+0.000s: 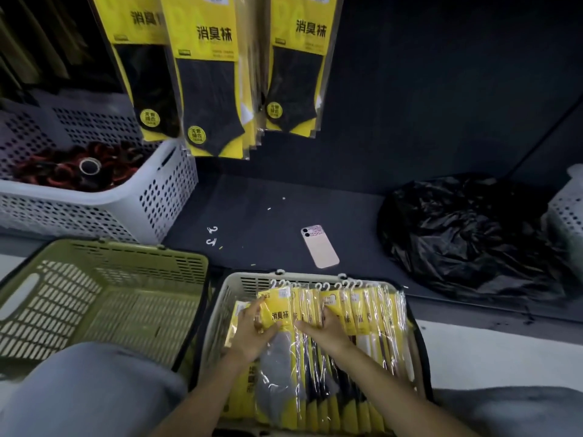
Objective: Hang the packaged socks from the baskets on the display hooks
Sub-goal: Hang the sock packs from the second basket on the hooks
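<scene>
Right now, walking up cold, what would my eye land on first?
The bright yellow sock packs fill the pale basket at the bottom centre, where the left hand grips the front one and the right hand digs in among them. More yellow hanging packs dangle top centre against the dark wall, and a pink phone lies on the dark shelf between.

Left hand (pixel 257 326) and right hand (pixel 323 328) on yellow sock packs (pixel 372 313) in beige basket (pixel 249 280), green basket (pixel 126 255) just beside
</scene>
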